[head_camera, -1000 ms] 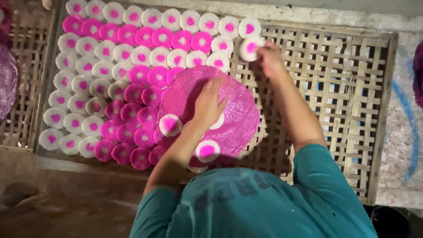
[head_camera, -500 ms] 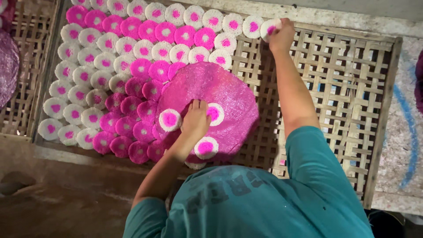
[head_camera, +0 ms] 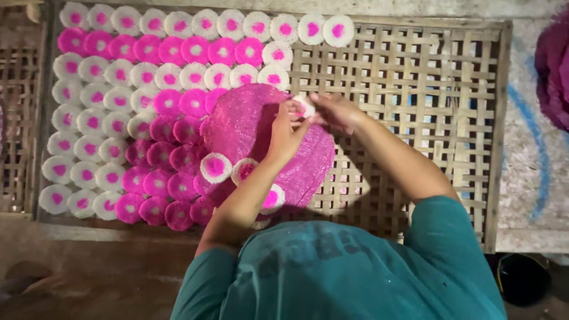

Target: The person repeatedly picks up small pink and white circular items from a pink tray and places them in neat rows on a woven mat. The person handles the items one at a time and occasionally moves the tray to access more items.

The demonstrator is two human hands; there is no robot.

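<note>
Both hands meet over the big pink round tray [head_camera: 249, 127], left hand [head_camera: 286, 135] and right hand [head_camera: 335, 111] pinching one small white disc [head_camera: 306, 105] between them. Tray sits on the woven bamboo rack [head_camera: 415, 89], rows of pink-and-white discs [head_camera: 127, 77] left of it.

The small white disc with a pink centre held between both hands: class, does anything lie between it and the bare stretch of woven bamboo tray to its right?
Nothing visible does. The small white disc with a pink centre sits between the left hand and right hand, above the large pink round mat's edge. The woven bamboo tray to its right lies bare.
</note>
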